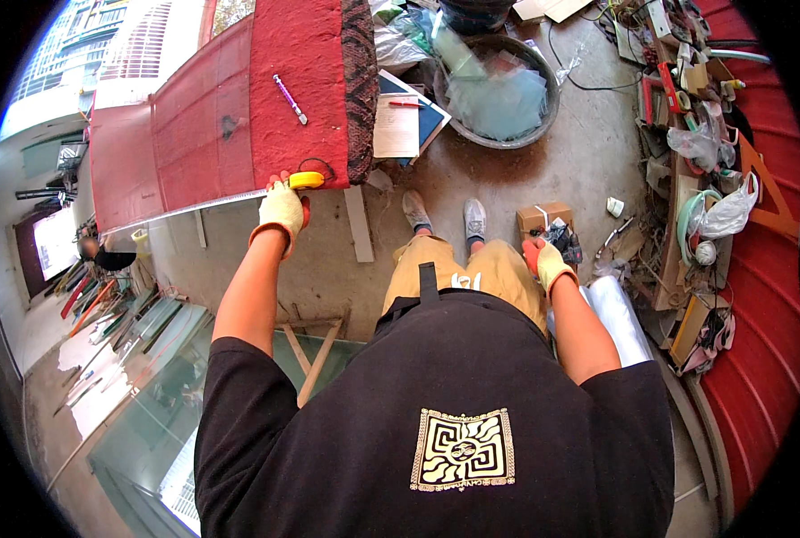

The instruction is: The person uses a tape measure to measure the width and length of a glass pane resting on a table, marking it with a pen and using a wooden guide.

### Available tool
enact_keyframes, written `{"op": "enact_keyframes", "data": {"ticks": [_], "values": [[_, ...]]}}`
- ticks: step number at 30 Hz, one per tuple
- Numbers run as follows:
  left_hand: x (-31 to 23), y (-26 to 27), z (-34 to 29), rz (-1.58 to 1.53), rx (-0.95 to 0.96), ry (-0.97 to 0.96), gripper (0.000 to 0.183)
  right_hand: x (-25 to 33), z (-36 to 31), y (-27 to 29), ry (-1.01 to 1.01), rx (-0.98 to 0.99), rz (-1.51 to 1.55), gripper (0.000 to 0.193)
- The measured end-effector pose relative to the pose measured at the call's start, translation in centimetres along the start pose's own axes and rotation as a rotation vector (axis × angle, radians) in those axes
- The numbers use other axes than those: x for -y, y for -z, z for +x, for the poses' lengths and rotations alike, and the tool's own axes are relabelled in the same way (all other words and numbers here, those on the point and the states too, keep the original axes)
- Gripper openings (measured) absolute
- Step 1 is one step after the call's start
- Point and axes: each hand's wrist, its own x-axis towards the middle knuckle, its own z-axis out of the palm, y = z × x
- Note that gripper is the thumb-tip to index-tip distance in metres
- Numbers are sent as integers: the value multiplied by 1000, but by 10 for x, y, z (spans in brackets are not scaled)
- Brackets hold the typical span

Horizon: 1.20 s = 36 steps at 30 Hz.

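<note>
My left hand (282,212), in a pale glove with red on the palm side, is at the near edge of the red-covered table (306,72). Its closed fingers grip at a yellow tape measure (307,180); a pale strip runs left along the edge from there. A clear sheet, apparently glass (194,125), covers the cloth's left part. On the cloth lies a purple-handled tool (290,99). My right hand (550,260), gloved alike, hangs low with curled fingers beside a dark drill-like tool (565,240) and a cardboard box (543,217). What those fingers hold, if anything, is hidden.
A black tub (551,112) of clear offcuts stands beyond the table, near a notepad (395,125) with a red pen (404,105). Cluttered shelving (678,179) lines the right, before a red ribbed wall (768,359). Glass sheets (140,430) and a person (113,260) are at left.
</note>
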Motion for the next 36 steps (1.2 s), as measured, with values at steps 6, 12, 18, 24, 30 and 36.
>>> {"op": "enact_keyframes", "data": {"ticks": [6, 12, 18, 24, 30, 36], "values": [[2, -7, 1, 5, -62, -17, 80, -11, 11, 9, 22, -30, -4, 47], [3, -7, 3, 12, -33, -16, 80, -33, 10, 13, 2, 24, -19, 45], [5, -11, 3, -4, -47, -18, 78, -35, 3, 4, -33, 47, -11, 49], [4, -5, 2, -10, -40, -39, 77, -41, 11, -13, 10, -18, -18, 50], [3, -6, -3, -24, -108, -42, 74, -10, 14, -2, 46, -7, -55, 50], [-4, 6, -5, -97, 8, -1, 74, 115, -18, 32, 91, -60, -16, 79]]}}
